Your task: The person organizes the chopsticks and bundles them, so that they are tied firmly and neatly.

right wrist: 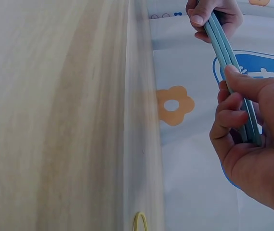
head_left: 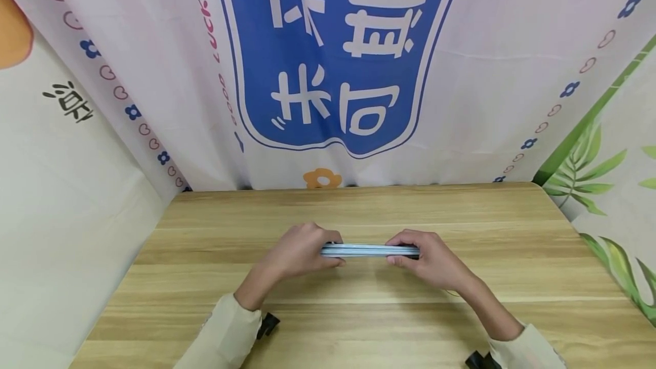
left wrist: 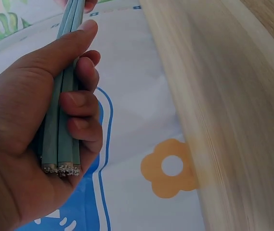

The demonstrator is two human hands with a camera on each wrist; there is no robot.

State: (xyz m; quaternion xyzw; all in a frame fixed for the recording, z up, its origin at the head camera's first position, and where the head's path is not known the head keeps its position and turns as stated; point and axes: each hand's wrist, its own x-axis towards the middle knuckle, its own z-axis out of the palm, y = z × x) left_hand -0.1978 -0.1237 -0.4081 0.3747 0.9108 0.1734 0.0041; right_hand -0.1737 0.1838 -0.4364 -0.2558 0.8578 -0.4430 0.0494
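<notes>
A bundle of several slim light-blue sticks, which look like chopsticks (head_left: 365,250), is held level above the wooden table, spanning both hands. My left hand (head_left: 304,249) grips one end, fingers curled on one side and thumb along the other. In the left wrist view, the chopsticks (left wrist: 65,130) end in silvery, sparkly tips against the palm. The other end is in my right hand (head_left: 430,258), its fingers wrapped about the chopsticks (right wrist: 222,43). The right wrist view shows blunt ends near that palm. The fingers partly hide both ends.
The wooden table (head_left: 359,323) stretches under both hands to a printed cloth (head_left: 461,101) hanging along its far edge. A thin yellow loop (right wrist: 140,221) lies on the table by the right hand. Black devices are strapped under both sleeves.
</notes>
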